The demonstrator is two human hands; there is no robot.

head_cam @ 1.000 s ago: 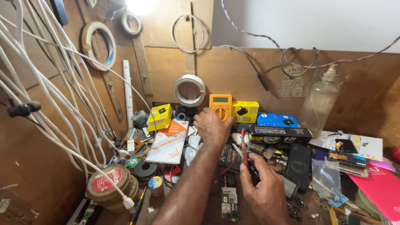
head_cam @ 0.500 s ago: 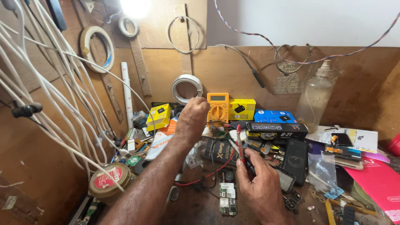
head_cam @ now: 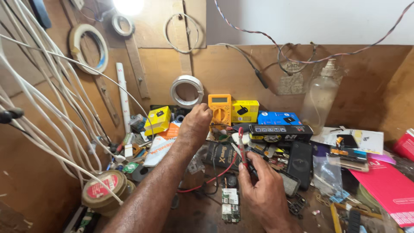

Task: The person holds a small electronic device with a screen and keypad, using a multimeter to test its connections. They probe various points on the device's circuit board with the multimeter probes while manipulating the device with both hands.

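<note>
Cluttered wooden desk [head_cam: 202,215], back wall hung with tape rolls. Left hand [head_cam: 196,125] reaches to the yellow meter [head_cam: 219,108] at the rear edge, fingers curled at its dial. Right hand [head_cam: 263,190] pinches the red probe [head_cam: 241,144] upright above a phone board [head_cam: 230,205].

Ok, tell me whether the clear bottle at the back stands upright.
Upright: the clear bottle stands on its base against the back board, neck up.
</note>
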